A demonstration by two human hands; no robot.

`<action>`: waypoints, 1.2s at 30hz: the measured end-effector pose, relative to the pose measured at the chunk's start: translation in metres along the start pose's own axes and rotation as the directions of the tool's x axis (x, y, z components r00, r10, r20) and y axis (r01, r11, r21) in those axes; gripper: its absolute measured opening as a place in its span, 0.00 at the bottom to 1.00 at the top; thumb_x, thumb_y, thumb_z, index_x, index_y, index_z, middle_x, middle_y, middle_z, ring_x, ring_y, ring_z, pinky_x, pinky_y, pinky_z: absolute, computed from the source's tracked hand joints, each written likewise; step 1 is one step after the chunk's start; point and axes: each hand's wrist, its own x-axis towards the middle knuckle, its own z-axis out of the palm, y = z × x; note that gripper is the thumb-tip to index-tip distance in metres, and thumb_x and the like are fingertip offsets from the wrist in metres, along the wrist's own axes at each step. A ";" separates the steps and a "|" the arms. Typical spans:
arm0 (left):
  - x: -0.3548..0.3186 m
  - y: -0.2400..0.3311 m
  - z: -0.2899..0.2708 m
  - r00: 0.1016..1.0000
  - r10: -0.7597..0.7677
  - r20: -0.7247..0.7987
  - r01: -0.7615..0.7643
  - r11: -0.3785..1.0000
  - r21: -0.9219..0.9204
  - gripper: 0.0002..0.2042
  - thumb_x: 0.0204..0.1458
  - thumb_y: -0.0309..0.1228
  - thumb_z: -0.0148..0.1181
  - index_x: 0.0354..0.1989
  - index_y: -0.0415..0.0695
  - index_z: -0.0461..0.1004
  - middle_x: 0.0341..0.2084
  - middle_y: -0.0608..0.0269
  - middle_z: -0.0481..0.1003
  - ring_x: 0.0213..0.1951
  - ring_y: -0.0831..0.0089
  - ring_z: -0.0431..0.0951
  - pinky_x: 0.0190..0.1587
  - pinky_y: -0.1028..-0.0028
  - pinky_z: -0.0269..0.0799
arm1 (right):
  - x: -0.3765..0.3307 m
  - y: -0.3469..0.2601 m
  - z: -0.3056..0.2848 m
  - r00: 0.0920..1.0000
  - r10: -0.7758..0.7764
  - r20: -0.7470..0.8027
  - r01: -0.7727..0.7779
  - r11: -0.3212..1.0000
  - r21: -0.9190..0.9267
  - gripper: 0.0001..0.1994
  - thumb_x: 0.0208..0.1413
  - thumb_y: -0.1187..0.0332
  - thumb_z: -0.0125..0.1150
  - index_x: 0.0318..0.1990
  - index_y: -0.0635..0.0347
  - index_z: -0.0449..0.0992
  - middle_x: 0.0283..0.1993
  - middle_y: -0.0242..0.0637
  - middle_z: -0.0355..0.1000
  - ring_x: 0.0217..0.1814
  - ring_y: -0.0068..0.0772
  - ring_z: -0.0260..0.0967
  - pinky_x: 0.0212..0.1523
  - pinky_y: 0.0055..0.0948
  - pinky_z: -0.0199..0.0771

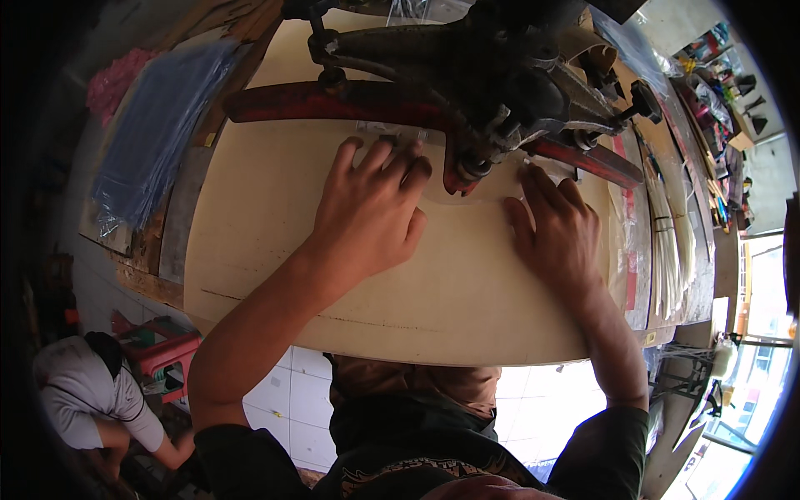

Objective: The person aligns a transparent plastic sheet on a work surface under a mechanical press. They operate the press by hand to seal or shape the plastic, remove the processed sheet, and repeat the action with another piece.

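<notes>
A dark cast-metal press [517,92] with red bars [342,102] stands over a pale tan board [467,283]. Clear plastic sheet [467,198] lies on the board under the bars, its outline hard to make out. My left hand [367,204] rests left of the press's middle, fingers bent and apart, tips at the plastic just in front of the red bar. On the other side, my right hand [560,225] leans on the board with thumb away from the fingers, fingertips by the plastic near the right-hand bar. Neither hand visibly grips anything.
A stack of bluish plastic sheets [162,125] lies at the left, a pink bundle [118,83] behind it. Pale strips [664,242] are tied at the right. Someone in a grey shirt [96,392] bends beside a red stool [162,350] at lower left.
</notes>
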 end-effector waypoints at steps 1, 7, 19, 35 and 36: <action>0.001 0.000 0.000 1.000 -0.001 -0.012 0.001 1.000 0.002 0.18 0.48 0.33 0.61 0.47 0.39 0.79 0.54 0.55 0.80 0.52 0.63 0.75 0.61 0.56 0.62 | 0.000 -0.001 0.000 1.000 0.002 0.001 -0.002 1.000 0.001 0.18 0.61 0.60 0.64 0.52 0.65 0.80 0.53 0.41 0.79 0.40 0.41 0.76 0.33 0.38 0.81; 0.005 -0.001 0.003 1.000 -0.009 0.017 0.010 0.999 -0.038 0.22 0.45 0.28 0.59 0.52 0.36 0.75 0.56 0.53 0.76 0.54 0.59 0.73 0.60 0.53 0.62 | 0.000 -0.001 -0.001 1.000 0.004 0.007 -0.004 1.000 0.009 0.18 0.61 0.60 0.65 0.52 0.65 0.79 0.53 0.41 0.79 0.39 0.41 0.77 0.33 0.38 0.81; 0.005 0.000 0.003 0.999 -0.009 0.034 0.010 1.000 -0.021 0.23 0.46 0.29 0.60 0.53 0.35 0.76 0.56 0.50 0.76 0.55 0.59 0.73 0.59 0.55 0.63 | 0.000 0.000 -0.001 1.000 0.009 0.012 -0.009 1.000 0.010 0.18 0.61 0.61 0.65 0.52 0.65 0.79 0.55 0.43 0.79 0.40 0.42 0.77 0.34 0.38 0.81; 0.003 -0.002 0.008 1.000 0.003 -0.013 -0.003 0.999 -0.042 0.21 0.48 0.31 0.61 0.53 0.40 0.77 0.54 0.56 0.76 0.54 0.63 0.72 0.58 0.55 0.63 | -0.004 -0.001 0.000 0.998 0.034 -0.058 -0.030 0.998 0.056 0.17 0.58 0.63 0.67 0.52 0.60 0.81 0.51 0.39 0.81 0.44 0.41 0.76 0.41 0.39 0.81; 0.003 -0.003 0.009 1.000 0.006 -0.020 -0.007 0.999 -0.052 0.21 0.48 0.31 0.61 0.53 0.40 0.77 0.55 0.56 0.76 0.54 0.63 0.72 0.58 0.55 0.64 | -0.004 0.000 -0.001 0.998 0.034 -0.059 -0.031 0.998 0.051 0.16 0.58 0.63 0.67 0.52 0.60 0.81 0.51 0.39 0.81 0.44 0.41 0.76 0.41 0.39 0.81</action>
